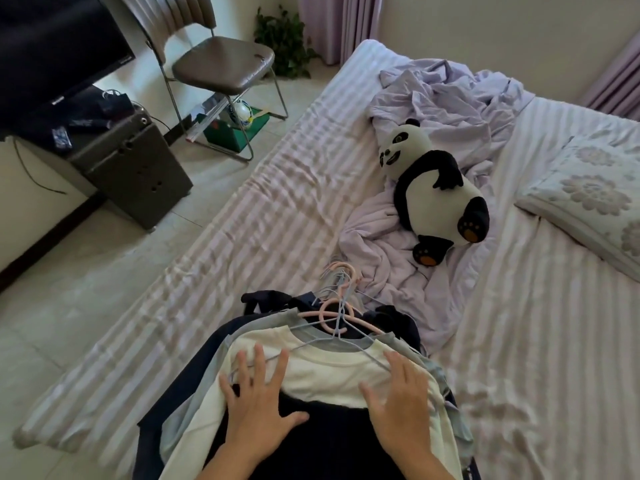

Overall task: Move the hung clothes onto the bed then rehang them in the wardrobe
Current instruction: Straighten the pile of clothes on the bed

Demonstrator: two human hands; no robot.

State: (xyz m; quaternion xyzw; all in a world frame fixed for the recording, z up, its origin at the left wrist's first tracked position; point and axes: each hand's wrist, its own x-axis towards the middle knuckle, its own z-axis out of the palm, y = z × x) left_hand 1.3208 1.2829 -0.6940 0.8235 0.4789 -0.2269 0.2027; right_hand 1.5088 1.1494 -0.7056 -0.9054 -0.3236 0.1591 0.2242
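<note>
A stack of clothes [322,372] on hangers lies on the near part of the bed [242,237], close to its left edge; the top garment is soft cream knit with a dark navy panel below, and under it show pale blue-grey and navy layers fanned to the left. The hangers [341,306] are thin wire in pale blue and a rounder pink one, their hooks bunched together and pointing up the bed toward the crumpled lilac sheet [433,109].

The left hand [258,403] lies flat on the top garment with fingers spread wide, holding nothing; the right hand [403,400] lies flat too, fingers straight and slightly apart, near the hanger's right shoulder.

The bed cover is striped lilac and white, lightly wrinkled; a plush panda [436,188] lies on the lilac sheet, well beyond the hooks; a flowered pillow [588,202] sits at the right. Bare striped cover stretches left and right of the stack. Past the bed's left edge are pale floor tiles, a padded metal-frame chair [221,67] and a dark cabinet [135,171].
</note>
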